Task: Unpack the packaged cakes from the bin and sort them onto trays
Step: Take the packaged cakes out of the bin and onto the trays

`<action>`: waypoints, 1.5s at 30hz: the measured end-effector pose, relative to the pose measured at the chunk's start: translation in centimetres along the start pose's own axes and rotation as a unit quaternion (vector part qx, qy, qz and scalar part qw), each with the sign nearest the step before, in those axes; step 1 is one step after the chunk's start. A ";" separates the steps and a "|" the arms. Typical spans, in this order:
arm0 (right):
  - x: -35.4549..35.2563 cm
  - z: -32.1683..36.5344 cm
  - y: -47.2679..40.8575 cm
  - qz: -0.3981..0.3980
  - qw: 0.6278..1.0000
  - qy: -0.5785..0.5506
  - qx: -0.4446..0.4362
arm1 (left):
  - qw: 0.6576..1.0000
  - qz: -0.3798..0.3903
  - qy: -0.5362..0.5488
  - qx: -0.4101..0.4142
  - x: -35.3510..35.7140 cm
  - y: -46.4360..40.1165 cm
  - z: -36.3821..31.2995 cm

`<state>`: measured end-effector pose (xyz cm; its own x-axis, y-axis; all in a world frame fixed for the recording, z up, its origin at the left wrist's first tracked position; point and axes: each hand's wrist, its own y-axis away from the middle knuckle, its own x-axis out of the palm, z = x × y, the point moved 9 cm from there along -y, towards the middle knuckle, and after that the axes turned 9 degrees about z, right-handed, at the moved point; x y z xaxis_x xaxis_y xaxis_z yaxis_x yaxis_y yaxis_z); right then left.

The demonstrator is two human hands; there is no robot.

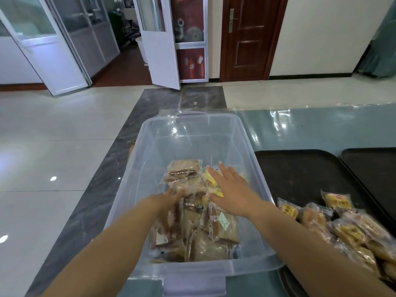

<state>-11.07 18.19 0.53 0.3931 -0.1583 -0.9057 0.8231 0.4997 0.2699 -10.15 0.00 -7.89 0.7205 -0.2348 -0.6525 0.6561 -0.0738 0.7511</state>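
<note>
**Still plenty to unpack**

Packaged cakes [192,211] lie heaped in the clear bin [252,168]. Right hand [230,187] hovers, fingers spread; left hand [169,200] reaches in, fingers blurred, grip unclear. Better to take one packet cleanly, then carry it to the near tray [300,168].

Bin: clear plastic bin [242,133] on a glossy counter [321,127], holding wrapped brown cakes [205,230].
Left hand: left hand [169,202] reaches into the bin, fingers blurred among the packets.
Right hand: right hand [231,187] spread flat over a yellow packet [211,179].
Trays: near black tray [300,172] carries a pile of yellow cakes [351,230]; a second tray [372,166] lies just beside it.
</note>
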 end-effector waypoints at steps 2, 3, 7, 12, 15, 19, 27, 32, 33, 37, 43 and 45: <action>-0.2 -0.1 -0.2 0.002 1.000 -0.007 0.004 | 1.000 0.012 0.015 0.007 0.3 -0.7 0.1; -0.2 -0.2 -0.3 0.003 1.000 -0.015 0.010 | 1.000 0.010 0.020 0.011 0.3 -0.9 0.1; -0.4 -0.5 -0.2 0.004 0.999 -0.036 0.028 | 0.999 -0.018 0.040 0.012 -0.2 -1.1 -0.1; -0.6 -0.2 -0.3 0.011 0.999 -0.027 0.026 | 0.993 -0.114 0.008 0.011 -3.2 -0.2 0.1; -1.1 -0.2 -1.0 0.008 1.000 -0.006 0.023 | 0.982 -0.188 0.017 -0.007 -6.0 0.3 1.1; -1.8 -0.9 -3.2 0.006 0.999 0.030 0.036 | 0.972 -0.232 0.043 -0.018 -8.1 -0.2 1.6; -2.0 -3.1 -7.0 0.019 0.996 0.033 0.075 | 0.987 -0.096 0.127 0.028 -6.2 -5.6 0.2; -1.0 -2.5 -8.4 0.038 0.997 0.031 0.067 | 0.987 -0.069 0.145 0.011 -6.0 -7.9 0.5; -1.1 -2.2 -8.5 0.035 0.997 0.030 0.059 | 0.988 -0.061 0.140 0.007 -6.0 -8.3 0.6; -1.7 -1.9 -8.8 0.011 0.999 0.011 0.043 | 0.991 -0.015 0.130 -0.008 -5.6 -9.8 0.4; -1.8 -2.3 -8.9 0.017 0.998 0.012 0.054 | 0.990 -0.039 0.135 0.007 -5.3 -9.4 -0.2; -1.8 -2.3 -8.9 0.018 0.998 0.012 0.055 | 0.988 -0.077 0.132 0.025 -5.1 -9.1 -0.4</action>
<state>-20.02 16.04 -0.98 0.4134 -0.1204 -0.9026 0.8496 0.4076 0.3348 -19.70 2.29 -11.45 0.6513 0.0431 -0.7576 0.7549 -0.1391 0.6410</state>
